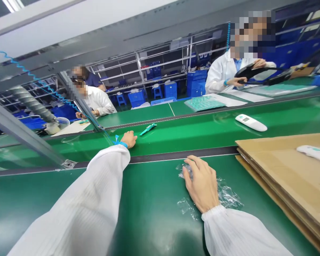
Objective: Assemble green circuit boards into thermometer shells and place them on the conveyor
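**Bench Record: Two Hands at a Green Belt Line, Clear Film Under the Right**

Item one: we enter the right hand (200,183), fingers arched and spread over a crumpled clear plastic film (224,195) on the near green conveyor belt (154,217). The film is bunched beneath the palm; we cannot tell whether the hand grips it or only presses on it. This handling of the film is the step we record as in hand.

Item two: we enter the left hand (128,139), loosely curled and resting on the far belt (192,137), a blue wrist strap (121,143) at its wrist. We see nothing held in it, though its fingers are partly hidden. A small teal plastic part (148,129) lies just beyond it, untouched.

Item three: to the right we list a white handheld thermometer (251,122) on the far belt, and a second, under plastic, on a stack of corrugated cardboard sheets (285,181).

Further off, across the line, a co-worker in a white coat (218,73) holds a black ring-shaped object (256,73) beside a tray of teal parts (204,103).
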A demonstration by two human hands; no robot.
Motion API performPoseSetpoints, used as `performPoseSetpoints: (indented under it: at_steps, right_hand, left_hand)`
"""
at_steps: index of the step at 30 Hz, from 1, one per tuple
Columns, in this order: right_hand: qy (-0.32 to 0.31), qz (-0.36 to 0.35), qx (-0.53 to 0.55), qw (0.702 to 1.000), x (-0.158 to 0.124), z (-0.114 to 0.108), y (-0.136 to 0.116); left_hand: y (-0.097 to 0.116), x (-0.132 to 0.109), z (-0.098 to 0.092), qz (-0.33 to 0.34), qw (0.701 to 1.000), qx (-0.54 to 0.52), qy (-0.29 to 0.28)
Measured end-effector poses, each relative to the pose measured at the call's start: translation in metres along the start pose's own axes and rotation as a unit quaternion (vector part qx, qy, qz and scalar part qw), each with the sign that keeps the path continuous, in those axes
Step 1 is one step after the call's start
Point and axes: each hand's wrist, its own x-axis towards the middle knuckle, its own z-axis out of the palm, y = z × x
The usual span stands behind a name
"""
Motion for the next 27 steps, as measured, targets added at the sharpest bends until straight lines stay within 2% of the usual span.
performPoseSetpoints:
  at_steps: [3, 6, 10, 13, 17, 22, 25, 27]
  right_hand:
    - [-0.01, 0.017, 0.027, 0.999, 0.001, 0.0, -0.002]
    - [-0.025, 0.037, 0.046, 0.998, 0.002, -0.001, -0.004]
    - [-0.04, 0.058, 0.065, 0.995, 0.002, -0.002, -0.005]
    - [-0.041, 0.061, 0.073, 0.995, 0.002, -0.002, -0.004]
    - [-0.033, 0.055, 0.075, 0.995, 0.002, -0.002, -0.003]
    - [-0.027, 0.042, 0.072, 0.996, 0.002, 0.0, 0.003]
    - [-0.022, 0.036, 0.086, 0.995, 0.003, 0.0, 0.004]
    - [-0.01, 0.033, 0.107, 0.994, 0.004, -0.002, 0.002]
  left_hand:
    - [0.024, 0.027, 0.018, -0.046, 0.999, -0.014, 0.005]
    - [0.051, 0.036, 0.045, -0.069, 0.996, -0.054, 0.0]
    - [0.082, 0.031, 0.071, -0.092, 0.987, -0.133, -0.009]
    - [0.094, 0.017, 0.071, -0.104, 0.97, -0.219, -0.022]
    - [0.092, -0.024, 0.049, -0.092, 0.924, -0.361, -0.083]
    - [0.068, -0.111, 0.014, -0.022, 0.841, -0.528, -0.114]
    - [0.057, -0.165, 0.005, -0.001, 0.8, -0.589, -0.118]
    - [0.055, -0.194, 0.007, -0.002, 0.781, -0.613, -0.118]
